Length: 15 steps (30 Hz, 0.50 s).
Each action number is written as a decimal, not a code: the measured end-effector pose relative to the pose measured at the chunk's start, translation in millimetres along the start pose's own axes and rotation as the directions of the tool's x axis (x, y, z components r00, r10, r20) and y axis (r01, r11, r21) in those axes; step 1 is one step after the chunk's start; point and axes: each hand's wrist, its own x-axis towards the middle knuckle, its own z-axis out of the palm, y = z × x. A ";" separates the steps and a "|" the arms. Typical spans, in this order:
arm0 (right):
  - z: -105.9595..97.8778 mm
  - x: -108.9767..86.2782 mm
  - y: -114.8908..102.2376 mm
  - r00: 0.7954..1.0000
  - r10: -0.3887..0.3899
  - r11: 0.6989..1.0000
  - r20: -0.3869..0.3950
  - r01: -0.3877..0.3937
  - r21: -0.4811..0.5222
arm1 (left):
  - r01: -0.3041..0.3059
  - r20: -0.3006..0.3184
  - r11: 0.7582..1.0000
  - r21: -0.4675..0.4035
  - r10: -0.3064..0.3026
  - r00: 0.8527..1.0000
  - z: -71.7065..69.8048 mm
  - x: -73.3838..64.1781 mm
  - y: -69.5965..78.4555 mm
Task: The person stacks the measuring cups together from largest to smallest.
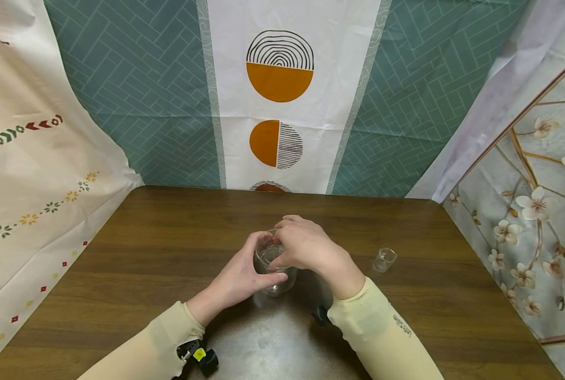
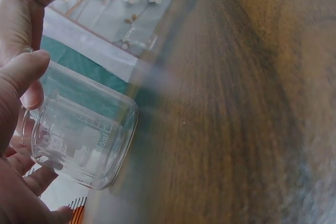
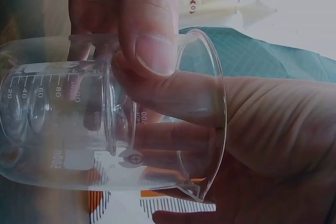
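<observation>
A large clear glass beaker [image 1: 282,286] stands near the middle of the table, with my left hand [image 1: 239,277] gripping it around its upper side, thumb in front. Inside it sits a smaller glass beaker [image 3: 55,103] with white scale marks, seen through the outer wall in both wrist views. My right hand [image 1: 306,245] reaches down through the large beaker's mouth from above. In the right wrist view its thumb and fingers pinch the smaller beaker at its rim. The left thumb [image 3: 155,56] lies against the outside of the large beaker.
A tiny clear glass cup [image 1: 385,259] stands on the wooden table [image 1: 168,237] to the right of my hands. Patterned cloths, including a green and white one [image 1: 154,95] at the back, hang around the table's edges.
</observation>
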 end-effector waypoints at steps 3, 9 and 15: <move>-0.4 0.4 -0.6 1.000 -0.003 1.000 0.003 0.003 -0.020 | 0.001 -0.002 1.000 -0.001 -0.001 1.000 -0.1 0.0 0.0; -0.6 1.5 -1.2 1.000 -0.002 0.999 0.006 0.002 -0.041 | -0.001 -0.006 1.000 0.008 0.001 1.000 -0.2 0.2 -0.6; -0.2 2.5 -1.3 1.000 0.002 0.999 0.010 -0.002 -0.054 | 0.000 -0.007 1.000 0.010 0.000 1.000 -0.2 0.0 -0.9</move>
